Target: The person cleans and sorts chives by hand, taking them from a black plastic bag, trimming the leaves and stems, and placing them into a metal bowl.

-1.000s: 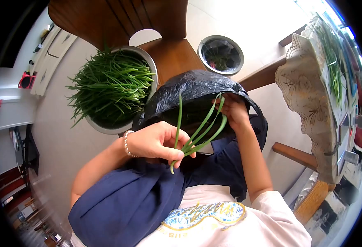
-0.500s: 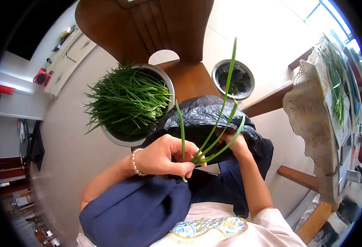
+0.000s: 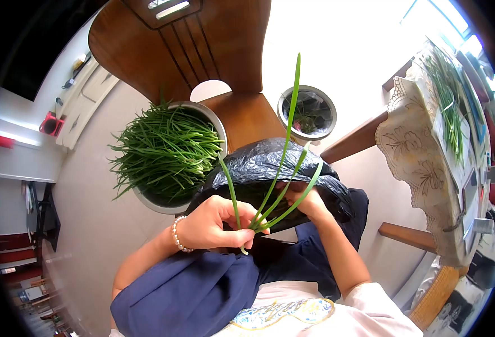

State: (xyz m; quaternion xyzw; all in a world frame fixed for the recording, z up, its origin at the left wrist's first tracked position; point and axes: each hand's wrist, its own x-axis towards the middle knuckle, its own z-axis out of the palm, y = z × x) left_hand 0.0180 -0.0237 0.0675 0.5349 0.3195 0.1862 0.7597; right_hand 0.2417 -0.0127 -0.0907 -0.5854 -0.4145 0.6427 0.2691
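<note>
My left hand [image 3: 219, 223], with a beaded bracelet at the wrist, pinches the lower ends of several green stalks [image 3: 270, 205] that fan upward. My right hand [image 3: 303, 197] reaches into the mouth of a black plastic bag [image 3: 258, 160] on my lap; its fingertips are partly hidden behind stalks and in the bag's shade, and what they hold, if anything, does not show. Left of the bag, a heap of long green stalks [image 3: 168, 150] fills a metal bowl [image 3: 220, 126] at the edge of a wooden chair [image 3: 244, 121].
Beyond the bag is a round metal bin [image 3: 330, 109] with a dark liner and scraps. On the right stands a table with a lace cloth [image 3: 410, 140], bearing another bunch of green stalks [image 3: 450, 109]. A wooden leg [image 3: 407, 236] juts out below it.
One long stalk in my left hand now stands up tall above the others. My right hand has drawn toward the bag's mouth. The whole view has shifted, showing more of the chair back.
</note>
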